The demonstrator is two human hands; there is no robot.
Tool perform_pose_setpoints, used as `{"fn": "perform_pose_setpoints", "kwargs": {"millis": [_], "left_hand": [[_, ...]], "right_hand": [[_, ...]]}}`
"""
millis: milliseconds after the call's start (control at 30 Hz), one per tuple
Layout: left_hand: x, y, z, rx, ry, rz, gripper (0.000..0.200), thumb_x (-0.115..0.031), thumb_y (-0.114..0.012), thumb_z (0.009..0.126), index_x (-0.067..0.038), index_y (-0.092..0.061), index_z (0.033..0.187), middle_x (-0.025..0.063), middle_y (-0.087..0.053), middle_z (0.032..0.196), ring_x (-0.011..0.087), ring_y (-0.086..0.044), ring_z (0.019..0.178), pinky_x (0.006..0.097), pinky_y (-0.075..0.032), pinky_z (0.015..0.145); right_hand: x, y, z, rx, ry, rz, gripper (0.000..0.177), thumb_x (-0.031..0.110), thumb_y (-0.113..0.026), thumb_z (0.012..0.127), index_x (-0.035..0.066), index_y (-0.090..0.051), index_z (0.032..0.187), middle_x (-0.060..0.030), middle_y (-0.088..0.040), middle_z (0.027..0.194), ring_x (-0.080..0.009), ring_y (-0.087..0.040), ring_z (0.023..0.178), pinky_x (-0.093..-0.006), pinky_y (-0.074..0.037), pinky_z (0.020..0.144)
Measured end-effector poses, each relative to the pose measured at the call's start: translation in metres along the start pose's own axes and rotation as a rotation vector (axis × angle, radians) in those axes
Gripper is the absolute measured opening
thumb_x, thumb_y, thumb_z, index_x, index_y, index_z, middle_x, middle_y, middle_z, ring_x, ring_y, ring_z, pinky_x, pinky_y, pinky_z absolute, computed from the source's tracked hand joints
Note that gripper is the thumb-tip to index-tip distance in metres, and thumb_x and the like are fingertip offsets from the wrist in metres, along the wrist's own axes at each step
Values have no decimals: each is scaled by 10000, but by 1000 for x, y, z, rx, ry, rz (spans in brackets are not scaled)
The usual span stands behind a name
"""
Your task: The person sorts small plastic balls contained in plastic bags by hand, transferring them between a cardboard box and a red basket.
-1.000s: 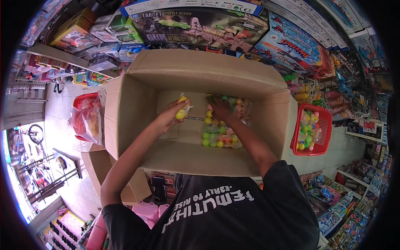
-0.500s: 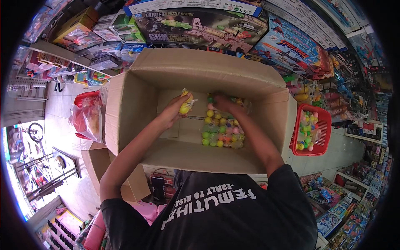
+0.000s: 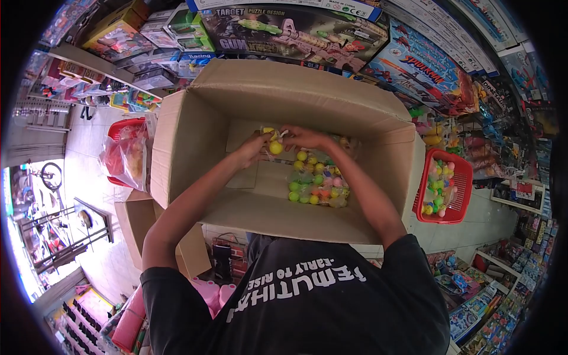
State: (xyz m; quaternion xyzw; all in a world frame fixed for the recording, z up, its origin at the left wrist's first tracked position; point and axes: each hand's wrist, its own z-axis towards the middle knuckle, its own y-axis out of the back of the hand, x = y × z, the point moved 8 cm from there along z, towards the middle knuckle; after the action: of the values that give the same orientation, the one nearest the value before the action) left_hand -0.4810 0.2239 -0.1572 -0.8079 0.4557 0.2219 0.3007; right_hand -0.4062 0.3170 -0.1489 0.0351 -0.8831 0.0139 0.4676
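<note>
A large open cardboard box (image 3: pixel 201 148) stands before me, and both my hands are inside it. My left hand (image 3: pixel 254 148) is closed on a clear packet of yellow balls (image 3: pixel 276 147). Close to the packet's right side is my right hand (image 3: pixel 299 138), its fingers pinched at the packet's upper edge. Packets of small coloured balls (image 3: pixel 316 183), in green, yellow, orange and pink, lie in the right half of the box floor. My right hand and forearm hide some of them.
A red basket (image 3: pixel 466 192) with more coloured balls stands to the right. Another red basket (image 3: pixel 121 129) with plastic bags is at the left. A smaller cardboard box (image 3: pixel 135 228) sits at lower left. Boxed toys (image 3: pixel 296 38) line the shelf ahead.
My right hand has moved left from over the ball packets to the packet in my left hand. The yellow packet is slightly further right and turned. The view has shifted slightly.
</note>
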Motion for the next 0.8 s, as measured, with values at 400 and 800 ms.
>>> {"fn": "perform_pose_setpoints", "kwargs": {"millis": [400,800], "left_hand": [[18,8,30,215,2,1265,523,-429,-560,762,-4,-566,1067,209,-568,1063,269,-557,1011,357,-446,848],[156,-5,59,757,404,1573,621,-378,-620,763,-120,-423,1293,128,-479,1264,277,-541,1040,367,-468,833]], "right_hand": [[-54,-29,31,74,113,87,144,147,-594,832,35,-525,892,-40,-586,822,-102,-590,781,-245,-482,634],[-137,-101,56,171,-30,-580,377,300,-691,693,89,-627,998,-119,-639,953,-282,-601,909,-360,-462,794]]}}
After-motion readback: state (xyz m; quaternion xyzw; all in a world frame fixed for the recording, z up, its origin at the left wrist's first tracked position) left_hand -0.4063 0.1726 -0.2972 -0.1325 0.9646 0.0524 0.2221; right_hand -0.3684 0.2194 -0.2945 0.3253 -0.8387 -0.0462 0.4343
